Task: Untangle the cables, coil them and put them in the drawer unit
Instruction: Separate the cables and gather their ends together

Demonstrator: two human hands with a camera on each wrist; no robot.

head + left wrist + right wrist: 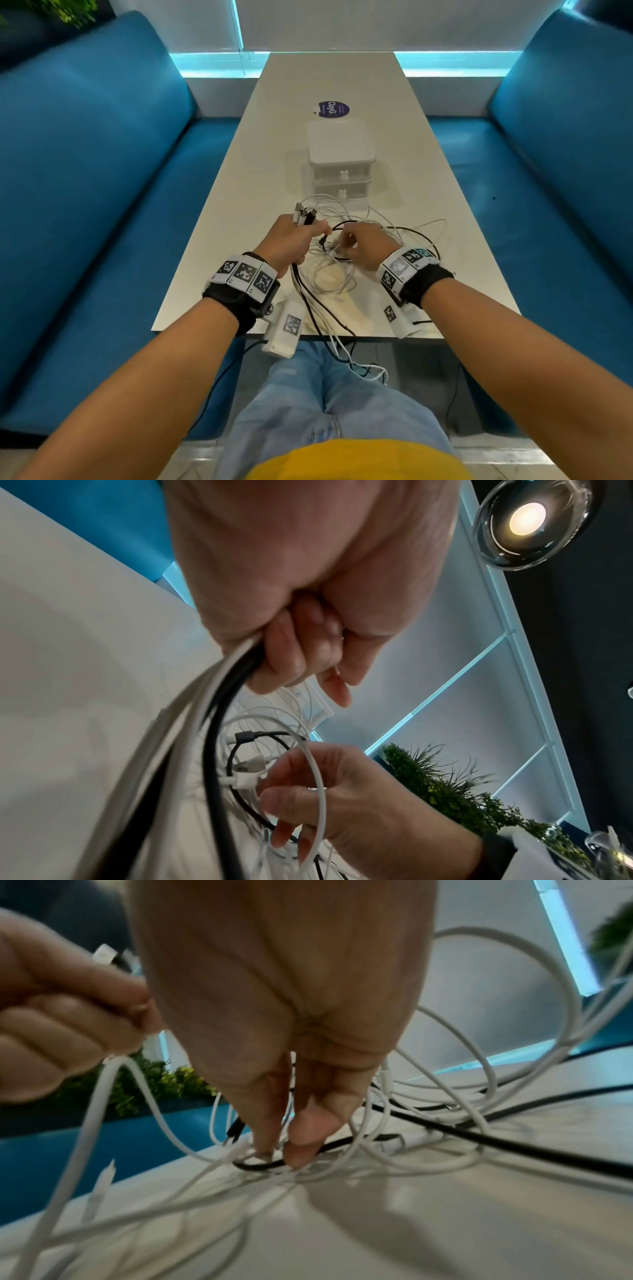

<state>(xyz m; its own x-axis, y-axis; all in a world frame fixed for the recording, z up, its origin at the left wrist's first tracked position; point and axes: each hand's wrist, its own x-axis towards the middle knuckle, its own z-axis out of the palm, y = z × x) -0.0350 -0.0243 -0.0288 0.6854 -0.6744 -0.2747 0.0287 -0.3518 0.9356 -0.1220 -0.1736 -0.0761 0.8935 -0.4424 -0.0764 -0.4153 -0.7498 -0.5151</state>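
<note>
Left hand: the left hand (291, 240) is fisted round a bundle of white and black cables (329, 270); several plug ends (303, 214) stick up out of the top of the fist, toward 12 o'clock.
Left hand, wrist view: the fingers (284, 653) are curled tight on the white and black strands, which run down out of the fist.
Right hand: the right hand (366, 245), at 3 o'clock of the left and near it, reaches fingertips down into the tangle; thumb and forefinger (301, 1139) pinch together at a black cable (514, 1148) among white loops.
Cables: a loose heap on the near half of the table (445, 260), with strands trailing over the near edge at 6 o'clock onto the lap.
Drawer unit: the white drawer unit (340, 157) stands at 12 o'clock of the heap, both drawers closed, just beyond the farthest loops.
Sticker: a round dark sticker (334, 109) lies on the table beyond the unit.
</note>
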